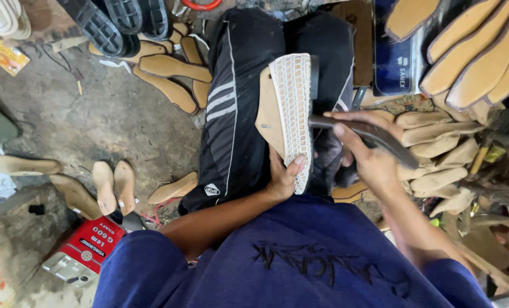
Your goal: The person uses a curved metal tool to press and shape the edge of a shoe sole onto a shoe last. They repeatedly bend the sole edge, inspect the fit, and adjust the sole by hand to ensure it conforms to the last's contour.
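A shoe (291,108) with a white woven upper and tan insole rests sole-side on my lap, over black trousers with white stripes (231,114). My left hand (283,174) grips its near end, thumb over the white mesh. My right hand (365,157) is closed around a dark metal tool (368,134), whose tip touches the right edge of the shoe about midway along it.
Tan insoles lie piled at right (437,154) and top right (471,51). More insoles (172,77) and black rubber soles (117,23) sit beyond my knees. Wooden shoe lasts (103,185) and a red tin (89,245) lie on the dirty floor at left.
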